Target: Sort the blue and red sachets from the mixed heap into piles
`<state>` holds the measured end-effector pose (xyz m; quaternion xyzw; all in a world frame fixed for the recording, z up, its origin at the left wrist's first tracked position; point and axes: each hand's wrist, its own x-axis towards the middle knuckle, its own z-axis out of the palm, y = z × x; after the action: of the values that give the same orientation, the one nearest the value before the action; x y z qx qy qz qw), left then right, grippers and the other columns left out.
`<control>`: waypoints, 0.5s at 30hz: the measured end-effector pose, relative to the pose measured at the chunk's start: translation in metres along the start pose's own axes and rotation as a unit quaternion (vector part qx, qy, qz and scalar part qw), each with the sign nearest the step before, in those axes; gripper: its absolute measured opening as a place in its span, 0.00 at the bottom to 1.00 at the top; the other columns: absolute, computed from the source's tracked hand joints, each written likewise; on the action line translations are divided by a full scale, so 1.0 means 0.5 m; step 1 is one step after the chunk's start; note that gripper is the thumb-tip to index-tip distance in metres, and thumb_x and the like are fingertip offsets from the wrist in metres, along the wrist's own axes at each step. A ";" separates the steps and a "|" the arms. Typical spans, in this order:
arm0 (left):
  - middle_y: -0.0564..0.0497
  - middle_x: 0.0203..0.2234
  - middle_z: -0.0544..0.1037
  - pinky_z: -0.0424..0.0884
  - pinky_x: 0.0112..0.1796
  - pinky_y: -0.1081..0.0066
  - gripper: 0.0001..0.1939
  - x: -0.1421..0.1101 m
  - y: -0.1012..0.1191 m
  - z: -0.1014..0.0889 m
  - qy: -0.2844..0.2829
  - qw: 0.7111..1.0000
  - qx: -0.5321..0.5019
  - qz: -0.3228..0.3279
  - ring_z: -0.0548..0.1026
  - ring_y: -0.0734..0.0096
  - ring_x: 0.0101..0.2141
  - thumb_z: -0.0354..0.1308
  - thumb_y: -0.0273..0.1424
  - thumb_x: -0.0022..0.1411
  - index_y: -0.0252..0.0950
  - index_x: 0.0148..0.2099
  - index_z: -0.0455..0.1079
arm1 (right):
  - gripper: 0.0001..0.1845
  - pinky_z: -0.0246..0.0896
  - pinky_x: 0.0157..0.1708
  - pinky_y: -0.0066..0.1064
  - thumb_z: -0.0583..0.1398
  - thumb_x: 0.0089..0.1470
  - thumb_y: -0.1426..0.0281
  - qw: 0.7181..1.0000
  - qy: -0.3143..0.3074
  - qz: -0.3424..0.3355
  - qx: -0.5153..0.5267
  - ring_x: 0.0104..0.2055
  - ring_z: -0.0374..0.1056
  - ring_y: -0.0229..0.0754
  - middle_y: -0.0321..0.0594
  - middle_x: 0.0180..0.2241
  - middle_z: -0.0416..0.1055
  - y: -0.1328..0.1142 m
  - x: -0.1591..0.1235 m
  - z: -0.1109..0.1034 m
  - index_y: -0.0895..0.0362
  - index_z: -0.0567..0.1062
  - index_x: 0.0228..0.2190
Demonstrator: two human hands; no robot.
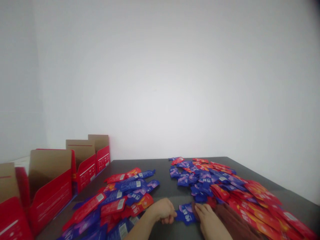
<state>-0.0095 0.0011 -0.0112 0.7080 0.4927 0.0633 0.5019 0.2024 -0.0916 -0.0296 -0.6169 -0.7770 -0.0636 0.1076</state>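
Note:
A blue pouch (187, 214) with white lettering and a purple pattern lies at the front middle of the dark table, between my two hands. My left hand (164, 210) is closed, its fingertips pinching the pouch's narrow left end. Over the pouch's right end rests my right hand (208, 218), fingers together on a brown cloth (226, 216) that trails off to the right. The cloth touches the pouch and hides its right end. Red pouches (113, 206) and blue pouches lie in a loose heap left of my left hand.
Open red cardboard boxes (53, 196) with brown inner flaps stand in a row along the left edge. A larger spread of red and blue pouches (205, 178) covers the right side of the dark table (163, 190). A white wall (160, 83) rises behind.

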 end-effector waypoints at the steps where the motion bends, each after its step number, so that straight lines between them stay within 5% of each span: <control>1: 0.56 0.08 0.63 0.55 0.16 0.76 0.16 0.000 0.001 0.001 0.011 1.000 0.007 -0.004 0.59 0.77 0.11 0.60 0.33 0.51 0.35 0.15 0.64 | 0.32 0.54 0.55 0.41 0.47 0.47 0.85 0.999 0.010 0.020 -0.030 0.53 0.63 0.53 0.50 0.54 0.70 0.010 0.001 0.001 0.67 0.71 0.53; 7: 0.57 0.10 0.63 0.56 0.18 0.75 0.14 -0.006 0.009 0.013 0.060 0.998 0.013 -0.017 0.60 0.75 0.13 0.57 0.32 0.51 0.36 0.17 0.63 | 0.26 0.57 0.47 0.35 0.48 0.50 0.83 0.999 0.009 -0.001 0.036 0.46 0.65 0.49 0.45 0.43 0.75 -0.049 0.044 -0.033 0.61 0.77 0.45; 11: 0.57 0.09 0.61 0.55 0.17 0.75 0.13 -0.014 0.011 0.020 0.076 0.997 0.013 -0.018 0.59 0.76 0.12 0.53 0.31 0.51 0.36 0.17 0.62 | 0.27 0.56 0.50 0.32 0.50 0.46 0.82 0.990 -0.019 -0.086 0.111 0.49 0.64 0.47 0.42 0.48 0.74 -0.109 0.046 -0.030 0.59 0.76 0.46; 15: 0.58 0.10 0.62 0.54 0.17 0.76 0.09 -0.009 0.006 0.022 0.074 0.997 0.016 -0.020 0.57 0.76 0.11 0.52 0.30 0.49 0.37 0.19 0.63 | 0.32 0.55 0.54 0.33 0.51 0.46 0.81 0.985 -0.040 -0.160 0.054 0.52 0.64 0.48 0.43 0.56 0.68 -0.079 0.018 -0.010 0.62 0.71 0.54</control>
<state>-0.0034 -0.0094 -0.0125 0.6992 0.5433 0.0975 0.4543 0.1626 -0.0933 -0.0213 -0.4804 -0.8715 -0.0126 0.0978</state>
